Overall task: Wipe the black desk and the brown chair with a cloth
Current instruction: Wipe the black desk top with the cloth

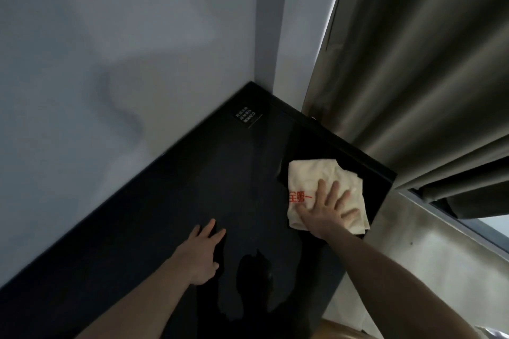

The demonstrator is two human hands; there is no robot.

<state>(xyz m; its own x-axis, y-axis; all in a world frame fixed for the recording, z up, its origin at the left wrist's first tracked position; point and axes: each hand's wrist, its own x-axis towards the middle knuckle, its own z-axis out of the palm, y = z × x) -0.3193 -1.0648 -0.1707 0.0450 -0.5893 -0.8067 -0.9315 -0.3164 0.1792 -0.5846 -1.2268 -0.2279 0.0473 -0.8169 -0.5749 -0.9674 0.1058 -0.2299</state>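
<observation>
Small label (247, 117) near desk's (165, 201) far corner: print too small to read. Cloth's (311, 181) red print partly under right hand (327, 215).

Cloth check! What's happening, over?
Right hand flat on cloth, near desk edge. Left hand flat on desk. Small sign in corner.

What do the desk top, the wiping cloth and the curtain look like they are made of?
Desk: smooth, glossy black board, perhaps laminate or glass; it mirrors the person's silhouette.
Cloth: soft cream towelling with red print; it creases under the right hand.
Curtain: heavy grey-brown woven fabric with a slight sheen, hanging in deep folds.
</observation>
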